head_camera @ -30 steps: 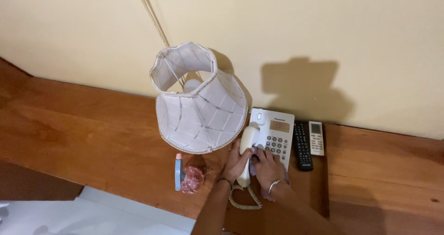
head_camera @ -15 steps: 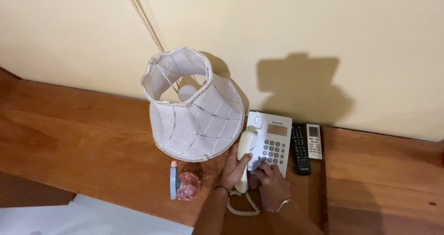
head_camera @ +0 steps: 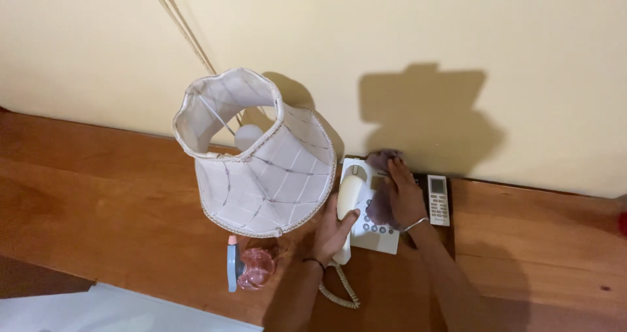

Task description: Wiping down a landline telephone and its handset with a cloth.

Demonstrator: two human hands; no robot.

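On one wooden desk (head_camera: 98,201), my left hand (head_camera: 334,227) grips one white corded telephone's handset (head_camera: 349,198) while my right hand (head_camera: 401,195) presses one purple cloth (head_camera: 384,159) onto its keypad.

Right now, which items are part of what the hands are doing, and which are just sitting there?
In use:
- white desk phone
- handset, under the left hand
- purplish cloth, pressed on the phone by the right hand

Lying about:
- lamp with white shade
- white remote
- dark remote beside it, mostly hidden
- blue tube
- pink wrapped item
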